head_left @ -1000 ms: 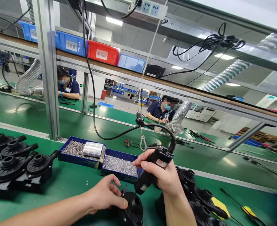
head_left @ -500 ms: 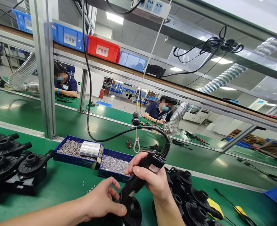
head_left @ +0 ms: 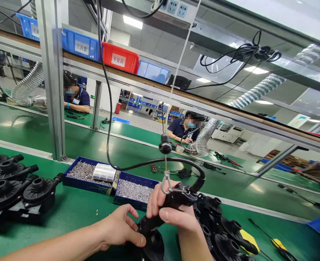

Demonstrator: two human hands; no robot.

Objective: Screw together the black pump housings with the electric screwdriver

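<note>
My right hand (head_left: 183, 217) is wrapped round a black electric screwdriver (head_left: 177, 200), held at a slant with its lower end down at a black pump-like housing (head_left: 154, 246). The bit is hidden. My left hand (head_left: 120, 226) grips the near left side of that housing, thumb pressed on top and fingers curled behind it. The housing's lower part runs out of view. A metal hook (head_left: 166, 182) on a hanging cord joins the top of the screwdriver, and a black cable (head_left: 154, 163) loops from it.
Behind my hands stand a blue tray of screws (head_left: 80, 170) and a blue tray of small shiny parts (head_left: 134, 190). More black housings lie at left (head_left: 6, 194) and right (head_left: 229, 244). A metal post (head_left: 52, 90) rises at left. Two people sit across the bench.
My right hand has lowered the screwdriver towards the housing and slightly right. The hook, cord and cable have shifted down and right with it. My left hand stays on the housing.
</note>
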